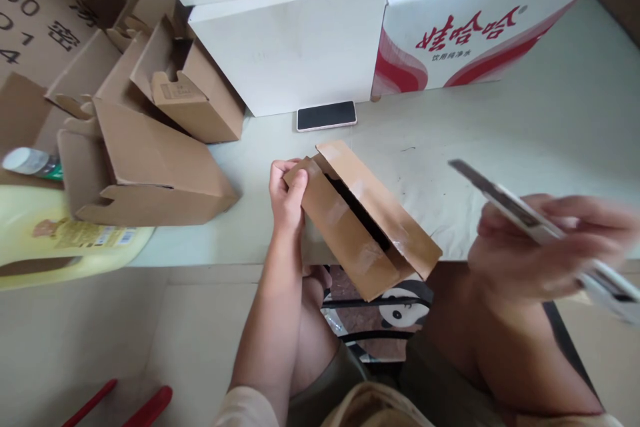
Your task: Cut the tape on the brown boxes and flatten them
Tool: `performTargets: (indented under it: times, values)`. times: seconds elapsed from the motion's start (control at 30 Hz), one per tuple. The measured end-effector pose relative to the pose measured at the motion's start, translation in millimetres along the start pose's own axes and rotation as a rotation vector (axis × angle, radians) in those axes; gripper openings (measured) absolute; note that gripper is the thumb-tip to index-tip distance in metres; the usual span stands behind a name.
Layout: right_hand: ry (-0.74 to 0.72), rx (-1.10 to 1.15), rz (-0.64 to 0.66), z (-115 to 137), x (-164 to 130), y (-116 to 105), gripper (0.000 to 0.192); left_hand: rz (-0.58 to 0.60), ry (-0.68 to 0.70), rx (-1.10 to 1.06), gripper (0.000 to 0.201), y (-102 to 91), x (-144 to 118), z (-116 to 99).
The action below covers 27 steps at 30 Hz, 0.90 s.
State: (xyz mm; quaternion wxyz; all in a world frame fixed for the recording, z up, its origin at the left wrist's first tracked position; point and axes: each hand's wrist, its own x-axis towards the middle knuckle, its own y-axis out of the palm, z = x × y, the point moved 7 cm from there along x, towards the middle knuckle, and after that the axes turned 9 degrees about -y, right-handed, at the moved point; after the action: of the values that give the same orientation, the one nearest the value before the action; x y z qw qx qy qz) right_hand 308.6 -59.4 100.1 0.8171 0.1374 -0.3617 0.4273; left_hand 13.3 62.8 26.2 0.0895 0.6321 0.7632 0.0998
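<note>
My left hand (286, 195) grips the near-left end of a small brown cardboard box (363, 220) that rests on the edge of the pale table (525, 140). Its top flaps stand slightly apart, with a dark slit down the middle and bits of clear tape on them. My right hand (540, 250), blurred, is to the right of the box and holds a utility knife (505, 203) with the blade pointing up and left, apart from the box.
A phone (326, 115) lies face up behind the box. White boxes (295, 47) and a red-and-white carton (480, 20) stand at the back. Several open brown boxes (145, 167) pile at the left, beside a yellow jug (55, 240). Red handles (145, 407) lie on the floor.
</note>
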Motion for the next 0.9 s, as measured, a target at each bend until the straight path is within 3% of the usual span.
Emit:
performTargets:
  times: [0.07, 0.17, 0.3, 0.57, 0.7, 0.9]
  values:
    - [-0.014, -0.041, -0.028, -2.9, -4.4, 3.7, 0.047, -0.001, 0.006, 0.001, 0.059, 0.5, 0.1, -0.3]
    - [0.065, -0.123, 0.111, -9.8, -14.2, 13.8, 0.051, -0.012, 0.006, -0.008, 0.060, 0.9, -0.3, -1.1]
    - [0.077, -0.182, 0.160, -14.4, -19.0, 15.2, 0.051, -0.017, -0.007, -0.030, 0.060, 1.2, -1.1, -1.1]
    - [0.224, -0.257, 0.374, -41.1, -14.1, 41.7, 0.047, -0.007, -0.013, -0.027, 0.061, 0.7, -1.7, -1.5]
    - [0.305, -0.228, 0.490, -42.0, -17.0, 49.8, 0.039, -0.003, -0.010, -0.035, 0.061, 1.8, -2.5, -3.0]
    - [0.355, -0.191, 0.537, -38.0, -20.3, 51.7, 0.032, 0.000, -0.015, -0.032, 0.060, 2.8, -3.6, -3.3]
